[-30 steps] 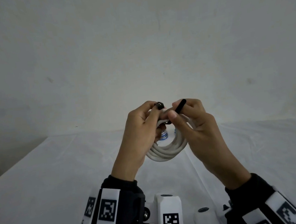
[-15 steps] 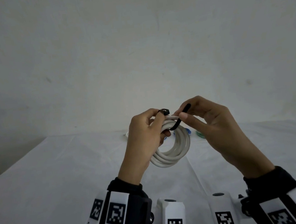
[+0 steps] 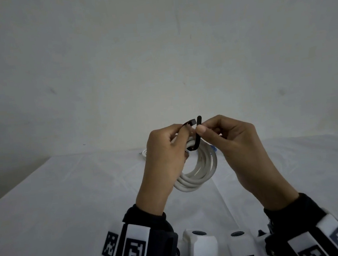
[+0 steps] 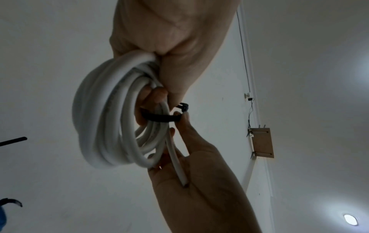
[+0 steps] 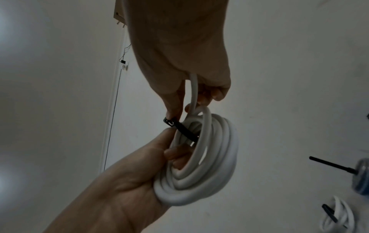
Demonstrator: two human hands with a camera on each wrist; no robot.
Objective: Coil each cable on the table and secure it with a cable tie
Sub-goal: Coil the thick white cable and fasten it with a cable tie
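A coil of white cable (image 3: 200, 172) hangs in the air over the table. My left hand (image 3: 185, 128) grips the coil's top (image 5: 199, 186) and pinches the head of a black cable tie (image 3: 192, 122). The tie's strap (image 4: 159, 117) passes under the bundled loops. My right hand (image 3: 201, 127) pinches the tie's tail, which stands upright just right of the head. The tail tip is outside the head (image 5: 168, 122). A loose cable end (image 4: 177, 165) runs across my right palm.
The white cloth-covered table (image 3: 67, 201) meets a plain wall behind. Another white cable (image 3: 143, 152) and a blue one (image 3: 214, 148) lie behind my hands. The right wrist view shows a tied white coil (image 5: 337, 217), a loose black tie (image 5: 331, 164) and the blue cable (image 5: 361, 178).
My right hand has brought the tie's tail under the coil and up, close beside the head. The left hand still holds the coil and the tie's head.
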